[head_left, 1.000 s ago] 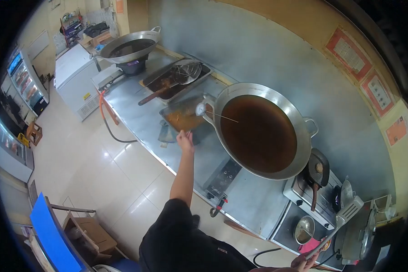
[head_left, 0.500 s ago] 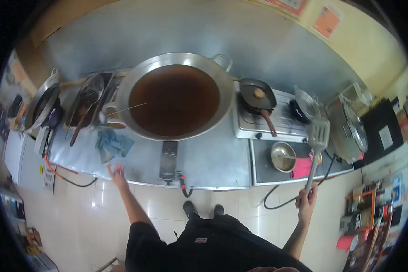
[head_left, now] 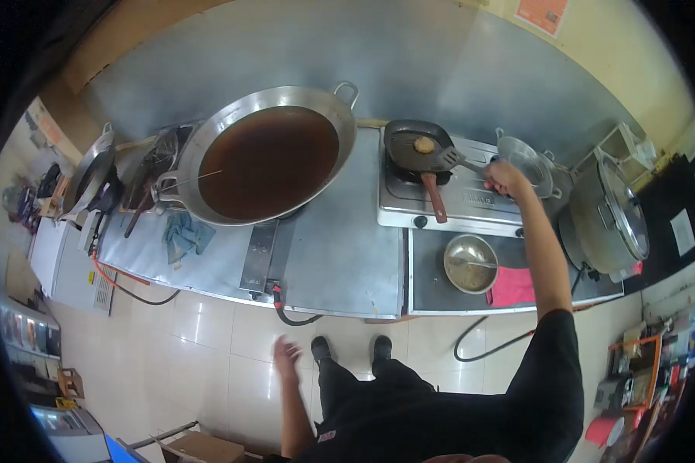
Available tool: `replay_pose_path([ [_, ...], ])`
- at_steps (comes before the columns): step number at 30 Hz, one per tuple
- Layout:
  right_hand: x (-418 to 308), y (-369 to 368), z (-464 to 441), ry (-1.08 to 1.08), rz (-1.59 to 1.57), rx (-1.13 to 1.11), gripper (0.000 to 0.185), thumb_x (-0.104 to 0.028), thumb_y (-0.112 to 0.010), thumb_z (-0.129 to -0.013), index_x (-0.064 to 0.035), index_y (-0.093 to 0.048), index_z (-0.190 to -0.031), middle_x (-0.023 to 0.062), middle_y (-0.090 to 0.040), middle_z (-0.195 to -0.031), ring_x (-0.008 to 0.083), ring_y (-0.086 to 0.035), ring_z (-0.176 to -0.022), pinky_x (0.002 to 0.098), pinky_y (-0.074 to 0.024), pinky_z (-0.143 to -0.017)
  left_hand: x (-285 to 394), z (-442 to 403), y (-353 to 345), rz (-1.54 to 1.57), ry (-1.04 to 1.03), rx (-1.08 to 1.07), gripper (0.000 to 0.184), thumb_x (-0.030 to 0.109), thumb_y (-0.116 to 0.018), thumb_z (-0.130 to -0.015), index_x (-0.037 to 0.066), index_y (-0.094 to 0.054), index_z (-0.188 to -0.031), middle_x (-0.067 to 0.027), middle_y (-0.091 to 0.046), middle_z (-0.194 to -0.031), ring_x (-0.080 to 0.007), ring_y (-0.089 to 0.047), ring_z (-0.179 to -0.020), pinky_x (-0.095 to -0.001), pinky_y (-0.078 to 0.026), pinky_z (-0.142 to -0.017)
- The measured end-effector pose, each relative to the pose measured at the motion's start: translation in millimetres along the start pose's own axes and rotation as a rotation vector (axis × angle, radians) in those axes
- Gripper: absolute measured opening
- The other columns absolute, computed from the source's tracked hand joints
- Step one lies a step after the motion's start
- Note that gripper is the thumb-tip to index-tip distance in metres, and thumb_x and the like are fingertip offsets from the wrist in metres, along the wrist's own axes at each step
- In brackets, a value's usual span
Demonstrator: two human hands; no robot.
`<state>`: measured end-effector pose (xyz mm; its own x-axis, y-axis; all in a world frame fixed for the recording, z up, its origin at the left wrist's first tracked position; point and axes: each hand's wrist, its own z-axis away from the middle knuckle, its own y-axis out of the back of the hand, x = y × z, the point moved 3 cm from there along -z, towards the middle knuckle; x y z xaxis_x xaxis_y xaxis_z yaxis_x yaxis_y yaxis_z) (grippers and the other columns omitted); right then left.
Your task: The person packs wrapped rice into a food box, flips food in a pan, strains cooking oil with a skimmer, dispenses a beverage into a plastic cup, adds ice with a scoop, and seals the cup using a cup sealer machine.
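a metal counter (head_left: 347,270) runs along the wall (head_left: 432,69). at left, a blue cloth (head_left: 184,238) lies crumpled by a wide wok (head_left: 347,143) of brown liquid (head_left: 274,162). the left hand (head_left: 287,356), fingers loosely parted and holding nothing, hangs before the counter, above the floor (head_left: 208,347). next, a pan (head_left: 401,158) sits on the stove (head_left: 475,214), a small brown patty (head_left: 423,144) inside. the spatula (head_left: 450,158) has its blade over the pan's right side, near the patty; contact with the pan cannot be told. in front stands a bowl (head_left: 460,272). the right hand (head_left: 504,177) has its fingers closed round the spatula's handle. at far right, a pot (head_left: 608,220).
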<state>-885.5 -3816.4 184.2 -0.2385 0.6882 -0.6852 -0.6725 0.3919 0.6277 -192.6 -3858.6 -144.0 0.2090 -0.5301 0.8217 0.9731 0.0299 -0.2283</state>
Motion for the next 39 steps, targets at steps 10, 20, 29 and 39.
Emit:
replay_pose_path([
  [10,-48,28,-87,-0.328,0.345,-0.394,0.016,-0.007,-0.053,-0.086,-0.0035,-0.068,-0.089,-0.0006,-0.05,-0.058,0.0047,-0.038,-0.042,0.0191,-0.0305,-0.035,38,46,-472,-0.233,0.16,-0.858,0.071,0.053,-0.054,-0.092,0.007,-0.033,-0.141,-0.0144,-0.053,-0.126,-0.0238,-0.06,-0.105,-0.0368,-0.053,-0.082],
  [20,-9,2,-98,-0.215,0.036,-0.278,0.017,-0.003,-0.047,-0.083,0.0006,-0.062,-0.076,0.002,-0.048,-0.055,0.0078,-0.039,-0.039,0.022,-0.0255,-0.033,1,-27,-567,-0.16,0.148,-0.725,0.028,0.027,-0.05,-0.097,0.0,-0.055,-0.101,-0.0095,-0.062,-0.084,-0.019,-0.067,-0.068,-0.0304,-0.058,-0.062],
  [29,20,-33,-133,-0.033,0.001,-0.108,0.02,-0.005,-0.048,-0.082,-0.0005,-0.055,-0.063,0.0054,-0.047,-0.051,0.0132,-0.042,-0.038,0.0274,-0.0279,-0.034,11,-23,-549,-0.306,0.122,-0.753,0.027,0.031,-0.047,-0.1,0.005,-0.053,-0.103,-0.0065,-0.061,-0.089,-0.0179,-0.065,-0.073,-0.0307,-0.057,-0.07],
  [39,44,-26,-152,0.226,0.122,0.118,0.016,-0.015,-0.06,-0.082,-0.0009,-0.065,-0.077,0.0136,-0.059,-0.061,0.0235,-0.057,-0.052,0.0356,-0.0405,-0.045,16,-22,-533,-0.327,0.119,-0.811,0.03,0.033,-0.049,-0.099,0.004,-0.052,-0.106,-0.007,-0.062,-0.088,-0.0176,-0.064,-0.072,-0.0296,-0.056,-0.066],
])
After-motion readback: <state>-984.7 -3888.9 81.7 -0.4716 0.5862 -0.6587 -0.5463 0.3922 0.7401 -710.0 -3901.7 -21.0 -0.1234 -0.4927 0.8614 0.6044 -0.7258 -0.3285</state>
